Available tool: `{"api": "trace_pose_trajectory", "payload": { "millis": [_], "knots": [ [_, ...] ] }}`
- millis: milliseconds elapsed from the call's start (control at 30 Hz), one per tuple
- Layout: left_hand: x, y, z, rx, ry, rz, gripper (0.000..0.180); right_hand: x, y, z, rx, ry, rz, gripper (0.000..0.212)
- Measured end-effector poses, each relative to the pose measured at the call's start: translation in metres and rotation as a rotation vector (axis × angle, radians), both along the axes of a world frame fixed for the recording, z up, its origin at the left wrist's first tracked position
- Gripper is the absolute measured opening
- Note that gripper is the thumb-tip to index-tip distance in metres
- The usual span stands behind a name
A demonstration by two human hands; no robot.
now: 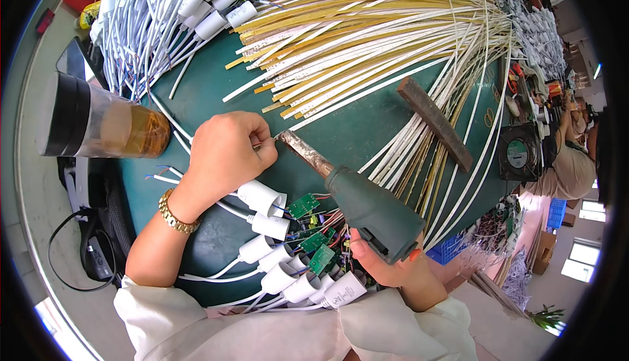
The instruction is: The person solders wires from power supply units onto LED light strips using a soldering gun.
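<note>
My right hand (386, 263) is wrapped round the dark green handle of a soldering iron (373, 210), which points up and to the left. Its brown, worn metal tip reaches the fingertips of my left hand (232, 148). Those fingers are pinched together; what they hold is too small to make out. Just beyond the tip ends one of the long, thin white LED strips (354, 102); I cannot tell whether they touch. Below my hands lie several white lamp sockets (262, 197) with cables, wires and small green circuit boards (304, 205).
On the left a jar (98, 122) with a black lid and amber contents lies sideways in view. Bundled white sockets (209, 23) fill the far left. A rusty metal bar (436, 124) rests across the strips. A black fan (517, 154) stands right; a person (563, 164) sits beyond.
</note>
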State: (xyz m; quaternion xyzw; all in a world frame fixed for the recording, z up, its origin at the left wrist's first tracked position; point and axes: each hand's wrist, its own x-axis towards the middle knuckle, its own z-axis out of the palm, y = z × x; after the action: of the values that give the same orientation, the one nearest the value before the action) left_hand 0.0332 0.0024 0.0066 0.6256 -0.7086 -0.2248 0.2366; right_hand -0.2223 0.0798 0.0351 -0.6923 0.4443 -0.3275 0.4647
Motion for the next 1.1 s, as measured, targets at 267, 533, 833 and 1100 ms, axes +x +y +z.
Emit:
{"api": "trace_pose_trajectory", "payload": {
  "millis": [267,533,833,1100],
  "knots": [
    [0.000,0.000,0.003,0.007,0.001,-0.003,0.008,-0.001,-0.004,0.002,-0.029,0.007,0.059,0.043],
    [-0.002,-0.002,-0.002,0.007,0.002,-0.016,0.007,-0.001,-0.002,0.000,0.060,-0.039,0.001,0.033],
    [0.001,-0.001,0.000,-0.003,0.009,-0.013,0.007,-0.009,0.010,-0.004,0.110,0.014,-0.041,0.024],
    [0.001,-0.001,-0.001,0.004,-0.001,-0.014,0.007,-0.014,0.008,-0.008,0.079,0.002,0.004,0.040]
  ]
}}
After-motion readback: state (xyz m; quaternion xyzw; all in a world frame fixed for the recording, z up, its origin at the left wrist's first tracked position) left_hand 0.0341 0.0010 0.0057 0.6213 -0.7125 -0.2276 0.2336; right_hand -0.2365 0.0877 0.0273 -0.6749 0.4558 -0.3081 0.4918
